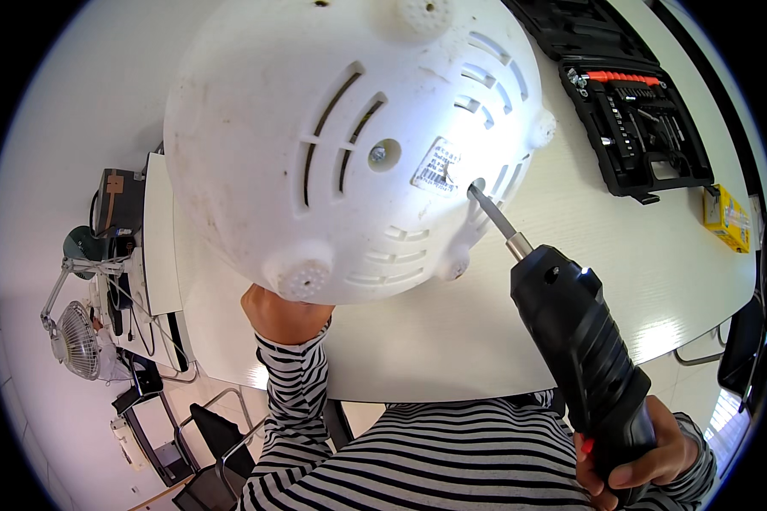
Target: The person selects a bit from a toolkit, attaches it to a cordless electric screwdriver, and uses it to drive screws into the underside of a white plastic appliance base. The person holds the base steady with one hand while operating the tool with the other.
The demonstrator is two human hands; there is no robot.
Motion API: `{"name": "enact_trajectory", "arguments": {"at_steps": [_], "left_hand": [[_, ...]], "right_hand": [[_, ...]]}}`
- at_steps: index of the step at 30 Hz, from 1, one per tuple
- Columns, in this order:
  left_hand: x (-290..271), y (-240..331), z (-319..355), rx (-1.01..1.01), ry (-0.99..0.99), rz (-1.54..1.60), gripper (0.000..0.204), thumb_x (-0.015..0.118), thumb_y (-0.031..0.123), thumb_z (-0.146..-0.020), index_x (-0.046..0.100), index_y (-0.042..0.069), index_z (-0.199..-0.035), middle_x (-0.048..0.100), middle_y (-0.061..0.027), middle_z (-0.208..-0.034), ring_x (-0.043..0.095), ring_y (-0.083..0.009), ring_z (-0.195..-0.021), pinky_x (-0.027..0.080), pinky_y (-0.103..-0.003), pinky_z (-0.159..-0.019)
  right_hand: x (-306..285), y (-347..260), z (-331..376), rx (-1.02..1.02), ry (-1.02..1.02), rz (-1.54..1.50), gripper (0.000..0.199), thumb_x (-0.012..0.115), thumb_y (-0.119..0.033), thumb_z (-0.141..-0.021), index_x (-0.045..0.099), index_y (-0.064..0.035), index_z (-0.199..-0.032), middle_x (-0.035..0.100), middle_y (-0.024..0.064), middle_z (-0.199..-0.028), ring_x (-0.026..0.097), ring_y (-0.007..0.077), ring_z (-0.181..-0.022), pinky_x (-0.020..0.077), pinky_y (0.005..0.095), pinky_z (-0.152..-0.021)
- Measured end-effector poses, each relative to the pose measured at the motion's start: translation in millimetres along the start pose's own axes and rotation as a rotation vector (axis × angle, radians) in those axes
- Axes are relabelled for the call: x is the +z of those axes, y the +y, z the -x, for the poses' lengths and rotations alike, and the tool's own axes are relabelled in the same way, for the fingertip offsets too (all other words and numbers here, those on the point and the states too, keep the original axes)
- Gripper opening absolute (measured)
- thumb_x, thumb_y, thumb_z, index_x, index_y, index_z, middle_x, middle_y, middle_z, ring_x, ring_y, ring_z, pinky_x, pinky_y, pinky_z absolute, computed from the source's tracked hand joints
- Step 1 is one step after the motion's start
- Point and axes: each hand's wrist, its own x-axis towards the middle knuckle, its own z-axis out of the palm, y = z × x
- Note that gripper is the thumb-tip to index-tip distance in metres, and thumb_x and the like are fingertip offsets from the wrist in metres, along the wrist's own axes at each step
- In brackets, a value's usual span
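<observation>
The rounded underside of a white plastic appliance faces me, tilted, with slotted vents, knobbly feet and a printed label. My left hand holds it by its lower edge; the fingers are hidden behind the shell. My right hand is closed around the handle of a black cordless screwdriver. Its long bit reaches into a recessed hole right of the label, and a bright light falls on the shell there. Another recessed hole left of the label shows a screw head.
An open black tool case with sockets and bits lies at the right of the white table. Beyond it stands a yellow box. To the left are a fan, a lamp arm, cables and chairs.
</observation>
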Motion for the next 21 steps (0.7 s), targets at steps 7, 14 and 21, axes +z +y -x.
{"name": "enact_trajectory", "arguments": {"at_steps": [7,14,21], "left_hand": [[-1.5,0.4,-0.6,-0.001,0.0,0.001,0.032,0.072,0.024,-0.06,0.062,0.007,-0.085,0.064,-0.0047,-0.074,0.061,-0.0233,-0.058,0.048,-0.029,-0.051],[-0.9,-0.3,-0.5,0.005,0.004,0.005,0.032,0.072,0.024,-0.06,0.061,0.007,-0.086,0.064,-0.0047,-0.074,0.061,-0.0234,-0.058,0.048,-0.029,-0.05],[0.8,-2.2,1.5,-0.017,-0.01,0.008,0.034,0.072,0.024,-0.06,0.061,0.007,-0.087,0.064,-0.0047,-0.074,0.06,-0.0226,-0.056,0.047,-0.028,-0.05]], "right_hand": [[-0.3,-0.5,-1.4,0.001,-0.023,-0.001,0.037,0.057,-0.012,-0.066,0.045,0.0057,-0.096,0.053,0.0085,-0.06,0.051,0.0125,-0.042,0.0421,0.0208,-0.039],[1.7,0.4,-2.2,-0.002,-0.011,-0.015,0.036,0.057,-0.013,-0.065,0.044,0.0059,-0.094,0.053,0.0087,-0.06,0.051,0.0128,-0.041,0.0426,0.0213,-0.038],[2.9,-0.3,-2.9,-0.003,-0.016,-0.008,0.036,0.057,-0.013,-0.066,0.044,0.0055,-0.094,0.053,0.0088,-0.061,0.051,0.0134,-0.041,0.0432,0.0216,-0.039]]}}
